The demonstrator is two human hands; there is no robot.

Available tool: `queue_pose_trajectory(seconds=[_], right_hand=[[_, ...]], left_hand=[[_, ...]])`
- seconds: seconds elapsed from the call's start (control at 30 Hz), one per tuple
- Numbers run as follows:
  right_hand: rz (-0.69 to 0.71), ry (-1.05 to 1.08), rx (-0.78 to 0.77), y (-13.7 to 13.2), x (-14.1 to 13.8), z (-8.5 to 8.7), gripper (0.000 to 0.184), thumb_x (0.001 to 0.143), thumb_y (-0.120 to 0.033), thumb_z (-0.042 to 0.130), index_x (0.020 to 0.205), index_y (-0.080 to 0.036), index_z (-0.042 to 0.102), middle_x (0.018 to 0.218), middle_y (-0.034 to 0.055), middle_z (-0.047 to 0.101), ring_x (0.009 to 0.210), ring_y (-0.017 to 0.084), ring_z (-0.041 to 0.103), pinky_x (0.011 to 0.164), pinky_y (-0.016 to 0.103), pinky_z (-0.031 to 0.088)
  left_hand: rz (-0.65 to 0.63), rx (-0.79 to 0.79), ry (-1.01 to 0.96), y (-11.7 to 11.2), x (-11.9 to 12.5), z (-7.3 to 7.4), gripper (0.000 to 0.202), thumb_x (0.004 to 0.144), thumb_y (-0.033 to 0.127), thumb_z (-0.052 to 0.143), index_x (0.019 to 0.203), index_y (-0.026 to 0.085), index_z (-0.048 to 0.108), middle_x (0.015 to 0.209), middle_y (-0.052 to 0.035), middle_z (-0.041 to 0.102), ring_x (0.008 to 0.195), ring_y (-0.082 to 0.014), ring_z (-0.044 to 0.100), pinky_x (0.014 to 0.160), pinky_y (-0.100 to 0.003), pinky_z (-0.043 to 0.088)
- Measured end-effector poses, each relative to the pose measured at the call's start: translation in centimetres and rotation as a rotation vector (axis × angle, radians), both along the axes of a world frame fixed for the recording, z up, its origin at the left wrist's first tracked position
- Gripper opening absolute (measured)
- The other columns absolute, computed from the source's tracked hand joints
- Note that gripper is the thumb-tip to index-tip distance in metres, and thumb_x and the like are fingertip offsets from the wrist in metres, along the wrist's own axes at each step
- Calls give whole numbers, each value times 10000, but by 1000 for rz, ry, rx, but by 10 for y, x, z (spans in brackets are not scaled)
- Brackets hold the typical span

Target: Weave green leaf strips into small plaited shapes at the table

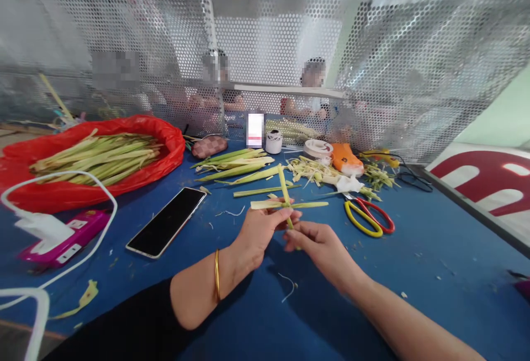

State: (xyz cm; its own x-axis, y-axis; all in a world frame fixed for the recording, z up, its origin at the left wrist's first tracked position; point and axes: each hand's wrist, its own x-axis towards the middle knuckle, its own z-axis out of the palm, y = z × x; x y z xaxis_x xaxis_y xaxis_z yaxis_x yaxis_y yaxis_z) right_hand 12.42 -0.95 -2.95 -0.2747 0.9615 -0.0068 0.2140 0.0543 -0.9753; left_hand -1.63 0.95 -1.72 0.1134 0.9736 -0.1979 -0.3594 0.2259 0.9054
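Note:
Crossed strips of pale green leaf (284, 184) are held up over the blue table, one upright and others running sideways. My left hand (261, 227) pinches them near the crossing, its thumb on top. Lower down, my right hand (312, 242) has thumb and fingers closed on the bottom end of the upright strip. Behind the hands lies a loose bundle of leaf strips (236, 165), with a single strip (252, 191) in front of it. Scissors (368, 217) with one yellow and one red handle rest to the right.
A red plastic bag (165, 134) of long leaves is at left, near a phone (168, 222) and a purple power strip (83, 228) with white cables. Leaf scraps (314, 170), a tape roll (318, 149) and an orange packet (346, 158) lie behind. A perforated metal screen (277, 35) separates people beyond.

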Motion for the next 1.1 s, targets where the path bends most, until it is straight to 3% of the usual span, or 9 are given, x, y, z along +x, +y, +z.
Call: queue_pose_trajectory(seconds=[0.2, 0.33, 0.47, 0.6, 0.67, 0.8, 0.9, 1.0, 1.1], right_hand=[[29, 50, -19, -5, -4, -1, 373, 838, -470, 546, 642, -165, 633, 514, 11, 600, 549, 155, 564, 627, 280, 429], [29, -42, 36, -6, -3, -2, 374, 882, -424, 500, 643, -166, 627, 537, 14, 624, 570, 158, 586, 631, 274, 440], [-183, -339, 438, -3, 10, 4, 333, 918, -388, 472, 743, -184, 670, 712, 37, 682, 668, 176, 601, 631, 283, 426], [-468, -504, 834, 5, 28, 18, 210, 878, -354, 553, 882, -218, 713, 825, 63, 675, 805, 221, 596, 788, 369, 417], [-458, -490, 752, 11, 35, 23, 215, 858, -382, 576, 845, -230, 729, 804, 59, 662, 787, 220, 585, 777, 376, 414], [-220, -114, 169, 20, 39, 24, 267, 770, -459, 656, 770, -199, 714, 740, 29, 645, 664, 162, 545, 646, 300, 415], [-180, 194, -151, 20, 38, 21, 325, 664, -443, 761, 834, -173, 700, 629, -30, 556, 525, 89, 429, 546, 244, 357], [-141, 334, -290, 20, 35, 20, 350, 616, -392, 806, 844, -155, 688, 557, -63, 479, 487, 67, 377, 518, 226, 335], [-134, 315, -237, 20, 34, 20, 278, 642, -384, 782, 720, -146, 662, 548, -52, 486, 489, 68, 392, 513, 225, 345]], left_hand=[[-15, -24, -61, -2, 1, -4, 202, 694, 190, 708, 883, 135, 663, 780, -77, 712, 561, -158, 635, 470, -251, 483], [-12, -29, -28, 3, -2, -6, 211, 707, 180, 704, 907, 125, 662, 765, -84, 721, 615, -163, 659, 526, -243, 507], [-53, -13, 25, 7, -5, -5, 243, 724, 201, 711, 952, 127, 675, 819, -91, 740, 711, -166, 690, 718, -283, 546], [-182, -52, 118, 3, -3, 0, 230, 751, 253, 691, 939, 120, 680, 784, -102, 740, 645, -174, 693, 685, -304, 547], [-255, -70, 196, -1, -1, 2, 207, 767, 281, 672, 877, 107, 685, 676, -91, 720, 563, -164, 673, 619, -282, 535], [-385, -52, 281, -8, 1, 6, 171, 744, 265, 677, 781, 98, 682, 571, -71, 686, 478, -134, 630, 556, -242, 510], [-431, -31, 310, -11, 2, 8, 162, 723, 261, 681, 737, 100, 676, 559, -70, 682, 474, -130, 623, 536, -227, 499], [-411, -17, 338, -13, 4, 9, 134, 728, 233, 646, 712, 104, 680, 523, -57, 665, 461, -124, 611, 528, -220, 497], [-359, 3, 404, -14, 4, 7, 127, 737, 206, 605, 710, 117, 690, 498, -45, 654, 450, -123, 607, 525, -221, 504]])
